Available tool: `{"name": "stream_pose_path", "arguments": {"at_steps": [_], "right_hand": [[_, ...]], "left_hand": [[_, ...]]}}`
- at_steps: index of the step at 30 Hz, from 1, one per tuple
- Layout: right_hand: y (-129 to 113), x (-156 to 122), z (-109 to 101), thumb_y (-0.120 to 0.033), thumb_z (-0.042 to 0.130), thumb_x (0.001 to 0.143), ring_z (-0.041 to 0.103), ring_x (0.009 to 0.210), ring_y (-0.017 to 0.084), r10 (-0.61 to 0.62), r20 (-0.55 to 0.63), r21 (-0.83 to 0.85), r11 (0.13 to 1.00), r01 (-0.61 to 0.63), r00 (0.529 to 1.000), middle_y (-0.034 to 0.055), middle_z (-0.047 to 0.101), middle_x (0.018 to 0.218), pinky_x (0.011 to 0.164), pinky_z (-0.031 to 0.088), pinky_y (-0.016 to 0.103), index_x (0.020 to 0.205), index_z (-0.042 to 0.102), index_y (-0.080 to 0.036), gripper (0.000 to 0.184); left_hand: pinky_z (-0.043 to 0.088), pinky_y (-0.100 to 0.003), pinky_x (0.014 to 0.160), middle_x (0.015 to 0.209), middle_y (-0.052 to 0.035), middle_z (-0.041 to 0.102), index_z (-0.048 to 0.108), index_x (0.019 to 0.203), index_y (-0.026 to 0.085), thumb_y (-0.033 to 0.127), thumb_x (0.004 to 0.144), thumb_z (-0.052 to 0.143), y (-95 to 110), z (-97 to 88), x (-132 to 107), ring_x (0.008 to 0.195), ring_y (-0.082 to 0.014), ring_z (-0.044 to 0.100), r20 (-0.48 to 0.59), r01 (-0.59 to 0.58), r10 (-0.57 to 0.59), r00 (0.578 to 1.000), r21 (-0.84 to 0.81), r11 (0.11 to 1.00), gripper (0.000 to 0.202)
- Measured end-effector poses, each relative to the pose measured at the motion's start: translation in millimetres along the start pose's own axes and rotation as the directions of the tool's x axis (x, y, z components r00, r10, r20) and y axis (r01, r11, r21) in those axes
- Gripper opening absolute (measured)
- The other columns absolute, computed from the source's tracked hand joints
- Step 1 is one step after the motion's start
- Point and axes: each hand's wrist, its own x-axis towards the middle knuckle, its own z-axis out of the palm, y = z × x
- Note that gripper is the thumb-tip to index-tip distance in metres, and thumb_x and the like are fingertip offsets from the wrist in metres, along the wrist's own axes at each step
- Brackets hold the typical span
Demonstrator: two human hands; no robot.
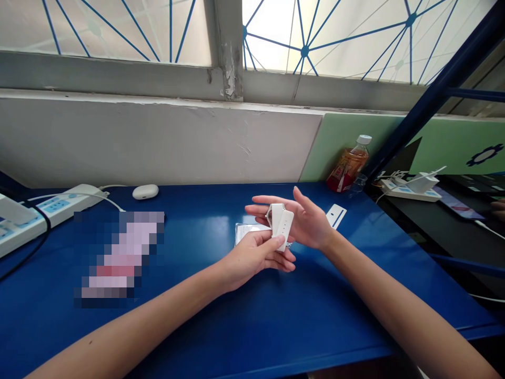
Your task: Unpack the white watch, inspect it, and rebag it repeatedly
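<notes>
A white watch with a holed strap hangs in the grip of my left hand. My left thumb presses on the lower part of the strap, and the fingers support it from below. The edge of a round case shows at the watch's left side; its dial is turned away. My right hand is open just behind and to the right of the watch, thumb up and fingers stretched left. Whether it touches the watch, I cannot tell. Partly hidden behind my hands, a clear packet lies on the blue desk.
A white card lies beyond my right wrist. At the back are a drink bottle and a white earbud case. A power strip with cables and a pixelated patch are on the left. A blue slanted post rises at right.
</notes>
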Motion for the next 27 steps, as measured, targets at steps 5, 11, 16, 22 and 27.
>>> {"name": "stream_pose_path", "arguments": {"at_steps": [5,11,16,22,27], "right_hand": [[-4.7,-0.2,2.6,-0.066,0.014,0.096,0.046,0.14,0.025,-0.122,-0.009,0.076,0.99,0.122,0.993,0.0089,0.061,0.141,0.118,0.03,0.042,0.128,0.063,-0.019,0.075],[-2.3,0.3,4.6,-0.073,0.018,0.092,0.045,0.14,0.028,-0.094,-0.038,0.076,0.992,0.097,0.995,0.0118,0.058,0.143,0.118,0.031,0.047,0.128,0.061,-0.018,0.078],[-2.9,-1.2,7.8,-0.069,0.019,0.095,0.049,0.138,0.029,-0.087,0.025,0.19,0.978,0.081,0.996,0.0144,0.059,0.142,0.119,0.028,0.047,0.127,0.062,-0.013,0.078],[-4.2,-1.2,7.9,-0.069,0.019,0.095,0.051,0.135,0.029,-0.063,-0.011,0.226,0.972,0.064,0.998,0.0142,0.061,0.14,0.118,0.029,0.046,0.128,0.061,-0.012,0.078],[-3.4,-1.5,4.9,-0.064,0.02,0.098,0.05,0.136,0.029,-0.085,-0.001,0.251,0.964,0.083,0.996,0.0165,0.06,0.14,0.119,0.027,0.045,0.13,0.06,-0.008,0.076]], "left_hand": [[0.056,-0.041,0.092,0.105,-0.0198,0.074,0.069,0.103,0.006,0.039,0.093,0.067,1.8,5.2,0.2,0.097,-0.0282,0.074,0.004,0.006,-0.006,1.0,0.018,1.0,0.035],[0.054,-0.046,0.096,0.104,-0.0214,0.075,0.069,0.106,0.005,0.045,0.091,0.067,2.4,6.6,-2.1,0.098,-0.0308,0.074,0.072,0.038,-0.043,0.997,0.07,0.997,0.043],[0.054,-0.048,0.096,0.104,-0.0209,0.075,0.07,0.106,0.006,0.046,0.091,0.066,0.1,6.6,-1.8,0.099,-0.0316,0.073,0.06,0.029,-0.034,0.998,0.085,0.996,0.043],[0.057,-0.045,0.09,0.102,-0.0205,0.075,0.07,0.1,0.005,0.047,0.085,0.072,0.7,9.1,0.1,0.096,-0.032,0.074,-0.006,-0.039,0.039,0.999,0.05,0.998,0.045],[0.057,-0.044,0.089,0.098,-0.0191,0.076,0.07,0.096,0.006,0.048,0.082,0.073,2.1,8.6,1.3,0.092,-0.0306,0.075,-0.029,-0.061,0.062,0.998,0.031,0.998,0.044]]}}
